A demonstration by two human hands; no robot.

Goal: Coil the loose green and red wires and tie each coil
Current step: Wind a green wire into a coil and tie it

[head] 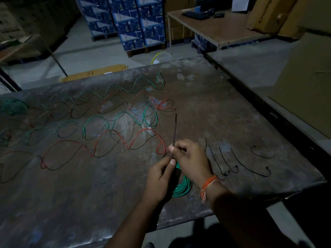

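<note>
Low in the frame's center, a green coil [180, 187] lay on the table [223, 111]. The left hand [159, 178] and right hand [190, 156] both pinched a dark tie [174, 133] standing upright above it. Tying well likely meant drawing the tie snug around every loop before twisting. Loose green and red wires [111, 140] waited at center left.

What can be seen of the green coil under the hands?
The green coil is a bundle of thin, plastic-coated wire wound into several close loops. It sits at the near edge of the dark, worn table, mostly hidden by the left hand and right hand; only its lower right arc shows. Both hands pinch a thin dark tie that sticks up above it.
</note>
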